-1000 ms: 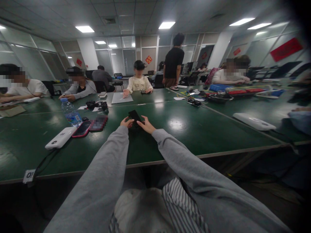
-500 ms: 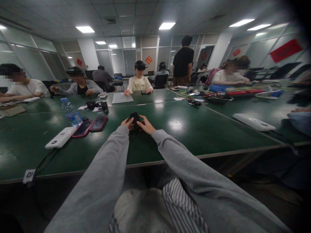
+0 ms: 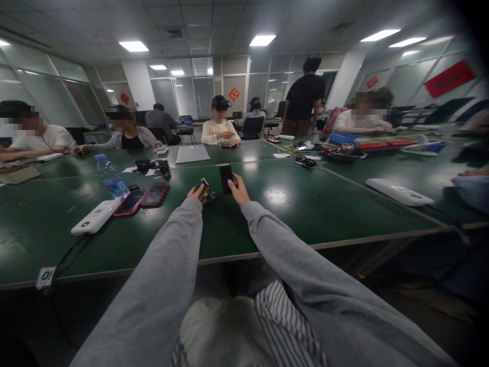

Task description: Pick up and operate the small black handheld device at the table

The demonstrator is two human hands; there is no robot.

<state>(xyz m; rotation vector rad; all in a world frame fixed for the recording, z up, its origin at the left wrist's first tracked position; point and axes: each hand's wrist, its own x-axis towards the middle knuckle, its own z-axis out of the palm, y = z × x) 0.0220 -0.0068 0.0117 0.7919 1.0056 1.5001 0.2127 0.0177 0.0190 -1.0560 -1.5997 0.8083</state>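
Note:
My left hand is closed on a small circuit board assembly with shiny metal and bluish parts. In my right hand is a flat black rectangular piece, tilted up, the thumb lying across its face. Whether it is a cover or a phone, I cannot tell. A narrow gap separates the two held things. Both are just above the green table. Left of my hands lie two phones with pink edges, one dark-screened.
A water bottle stands at the left behind a white power bank with a cable. Another white power bank lies right. Cables and tools spread at the back right. Several people sit around the table; one person stands behind.
The black piece has come apart from the circuit board assembly. My right hand has moved it up and right; the assembly now shows in my left hand. The standing person has shifted right.

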